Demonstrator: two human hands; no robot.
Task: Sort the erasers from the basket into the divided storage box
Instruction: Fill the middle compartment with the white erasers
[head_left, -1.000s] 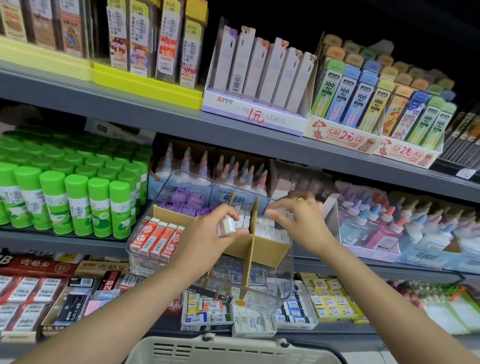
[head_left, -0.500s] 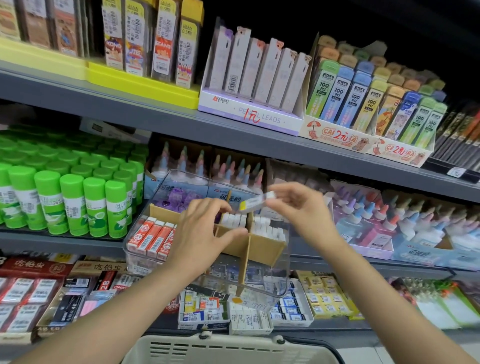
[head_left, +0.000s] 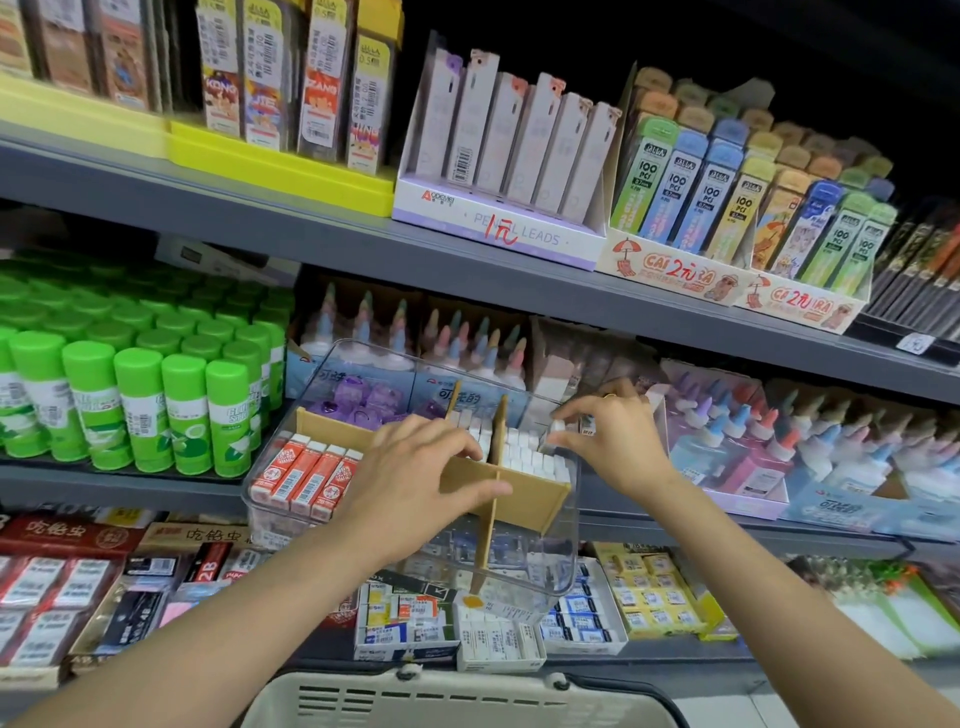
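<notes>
What moved: the right hand (head_left: 618, 441) has come down from up in the air to the white rows, bringing its eraser (head_left: 555, 432) with it.
Box: the clear, hard storage box (head_left: 291, 512) sits under both hands, with brown card walls inside.
Basket: the pale basket (head_left: 457, 701) with slots is below the arms.
Left hand: the left hand (head_left: 415, 483) has curled fingers resting on the card wall; I cannot tell if it holds anything.
Red erasers: smooth little blocks (head_left: 306, 475), just left of the left hand.
Right hand: pinches the small white eraser by its fingertips.
Do it well: I think stand it straight and push it softly into the row.
</notes>
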